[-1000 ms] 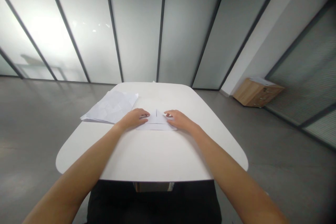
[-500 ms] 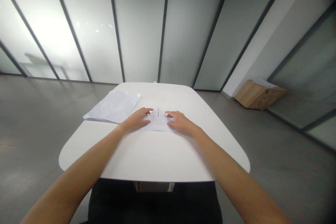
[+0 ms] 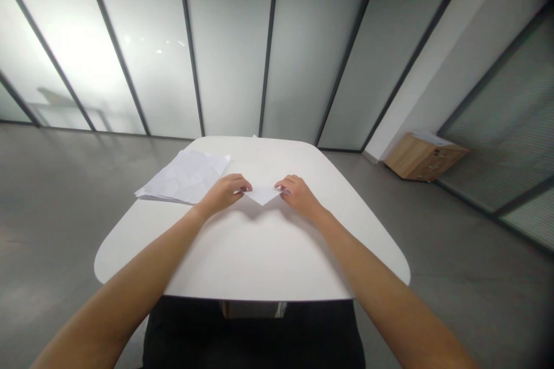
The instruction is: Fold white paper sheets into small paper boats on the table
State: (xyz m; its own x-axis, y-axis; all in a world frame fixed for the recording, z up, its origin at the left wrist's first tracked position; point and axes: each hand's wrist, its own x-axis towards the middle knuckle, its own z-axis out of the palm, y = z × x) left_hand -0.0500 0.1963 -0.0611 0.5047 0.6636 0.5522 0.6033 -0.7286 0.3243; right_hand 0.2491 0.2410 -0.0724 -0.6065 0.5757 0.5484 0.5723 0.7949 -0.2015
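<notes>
Between my two hands is a folded sheet of white paper, its visible face a triangle pointing toward me. My left hand pinches the paper's left corner between thumb and fingers. At the right corner, my right hand grips it the same way. The paper seems held slightly above the white table, with a shadow beneath it. Part of each corner is hidden behind my fingers.
A stack of creased white paper sheets lies at the table's left side. Frosted glass panels stand beyond the table. On the floor at the right is a wooden drawer cabinet.
The paper lay flat with its point away from me and a slit down its middle. Now it is lifted and turned over, its point toward me, and my fingers have closed on its corners.
</notes>
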